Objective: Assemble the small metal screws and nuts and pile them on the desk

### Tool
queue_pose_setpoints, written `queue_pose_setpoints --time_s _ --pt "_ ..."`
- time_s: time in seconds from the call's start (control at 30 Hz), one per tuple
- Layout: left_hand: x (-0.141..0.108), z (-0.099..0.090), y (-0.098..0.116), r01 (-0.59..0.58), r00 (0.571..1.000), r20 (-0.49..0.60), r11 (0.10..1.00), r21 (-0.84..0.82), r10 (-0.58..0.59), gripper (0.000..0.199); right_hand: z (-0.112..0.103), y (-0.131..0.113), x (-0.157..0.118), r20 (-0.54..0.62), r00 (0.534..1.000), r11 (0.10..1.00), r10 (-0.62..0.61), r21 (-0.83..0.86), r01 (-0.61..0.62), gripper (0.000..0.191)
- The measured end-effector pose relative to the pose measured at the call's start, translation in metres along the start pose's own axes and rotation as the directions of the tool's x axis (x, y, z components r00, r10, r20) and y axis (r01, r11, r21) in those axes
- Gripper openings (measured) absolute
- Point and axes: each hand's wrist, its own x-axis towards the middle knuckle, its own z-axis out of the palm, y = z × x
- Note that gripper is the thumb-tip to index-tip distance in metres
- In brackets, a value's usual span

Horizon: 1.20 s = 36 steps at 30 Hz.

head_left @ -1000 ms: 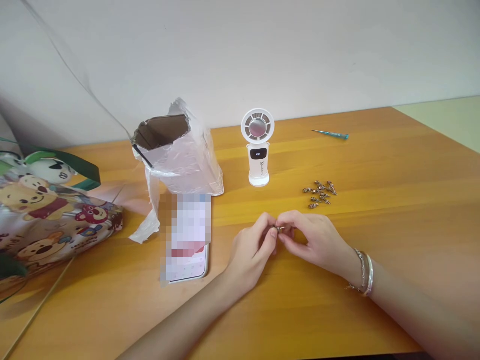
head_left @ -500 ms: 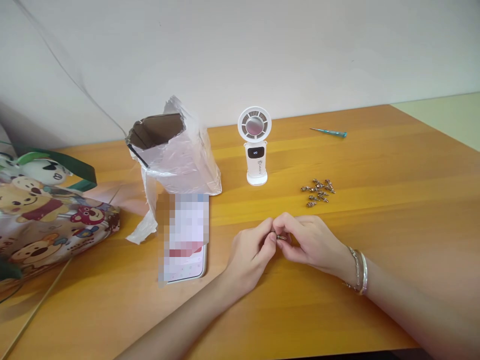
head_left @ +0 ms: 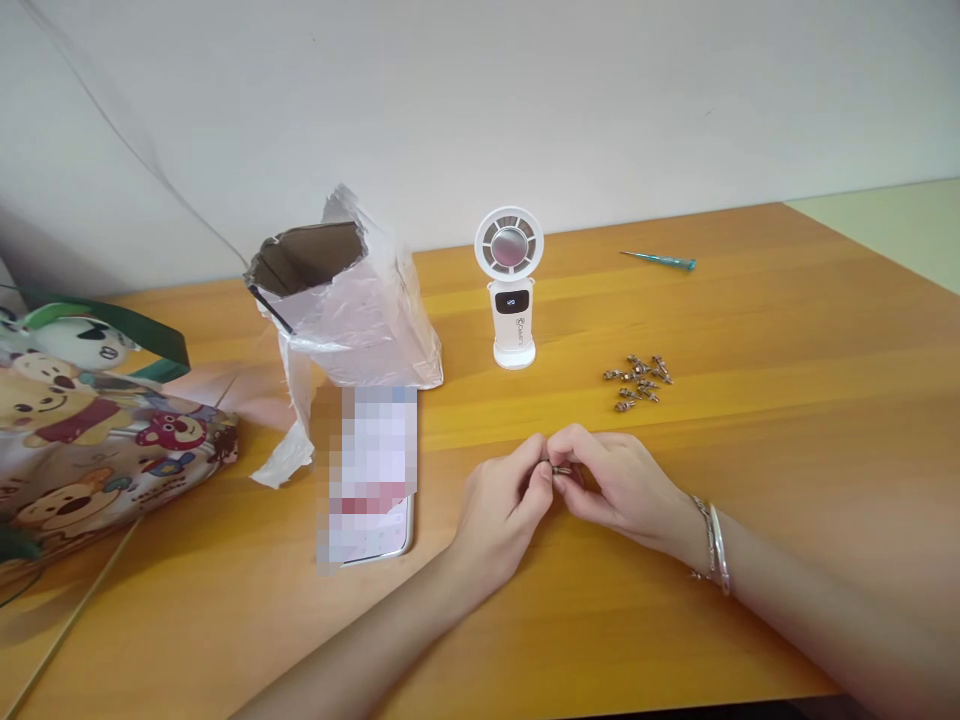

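Fingertip to fingertip, my left hand and my right hand pinch one small metal screw-like piece just above the wooden table. Its slim end shows between the fingers and points right; the left fingers hide the rest. Both hands are closed on it. Beyond the right hand lies a loose pile of similar small metal pieces, silvery-brown with thicker heads. A bracelet and a bangle circle my right wrist.
A white handheld fan stands upright behind the hands. Left of it are an open plastic-wrapped cardboard box, a phone with blurred screen, and a cartoon-print bag. A teal screwdriver lies at the back right of the table.
Both hands stay almost still around the small metal piece, with only a slight shift of the fingers. The whole view has moved a little.
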Motion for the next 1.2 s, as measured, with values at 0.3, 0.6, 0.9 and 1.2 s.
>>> queue_pose_setpoints --time_s 0.3,0.6,0.9,1.2 --pt "0.004 0.003 0.001 0.03 0.997 -0.071 0.993 -0.112 -0.038 0.019 -0.001 -0.01 0.001 -0.141 0.985 0.977 0.098 -0.176 -0.123 0.004" --pt "0.006 0.009 0.005 0.067 0.987 -0.133 0.987 -0.144 -0.087 0.017 -0.001 -0.018 0.007 -0.245 0.969 0.918 -0.028 -0.39 -0.072 0.013" --pt "0.005 0.011 0.006 0.069 0.985 -0.149 0.987 -0.145 -0.09 0.017 0.001 -0.017 0.007 -0.235 0.968 0.898 -0.089 -0.439 -0.024 0.017" --pt "0.003 0.007 0.006 0.069 0.988 -0.123 0.974 -0.215 -0.097 0.019 -0.007 -0.008 0.004 -0.124 0.991 0.985 0.055 -0.157 -0.075 0.005"
